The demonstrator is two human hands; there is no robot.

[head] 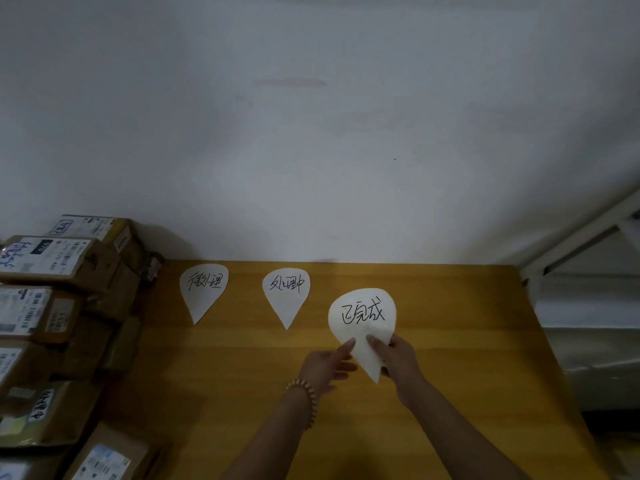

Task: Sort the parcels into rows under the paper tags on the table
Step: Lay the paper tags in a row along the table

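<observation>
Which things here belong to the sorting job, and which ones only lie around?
For the job: stacked brown cardboard parcels; left white teardrop paper tag; middle white teardrop paper tag; third white teardrop paper tag, pinched by left hand and right hand; yellow wooden table.
Lying around: white metal frame at right; beaded bracelet on the left wrist.

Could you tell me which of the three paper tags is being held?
The right tag, pinched by the left hand and right hand. The left tag and middle tag lie untouched on the table.
</observation>
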